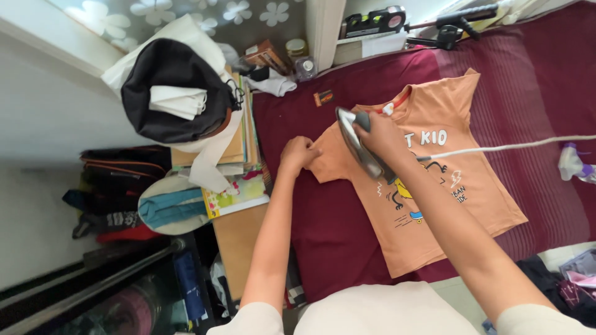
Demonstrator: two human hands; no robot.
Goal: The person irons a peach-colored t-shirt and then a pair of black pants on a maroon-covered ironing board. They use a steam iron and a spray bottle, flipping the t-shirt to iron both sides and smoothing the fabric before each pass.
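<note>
An orange child's T-shirt with a cartoon print lies flat on a dark red cloth. My right hand grips the handle of a grey clothes iron, which is tilted on its edge over the shirt near the left sleeve. A white cord runs from the iron off to the right. My left hand is closed on the edge of the shirt's left sleeve, pinching the fabric.
A black bag with white cloth sits on a stack of books at the left. Small jars and a box stand at the back. A tripod lies at the top; a spray bottle is at the right edge.
</note>
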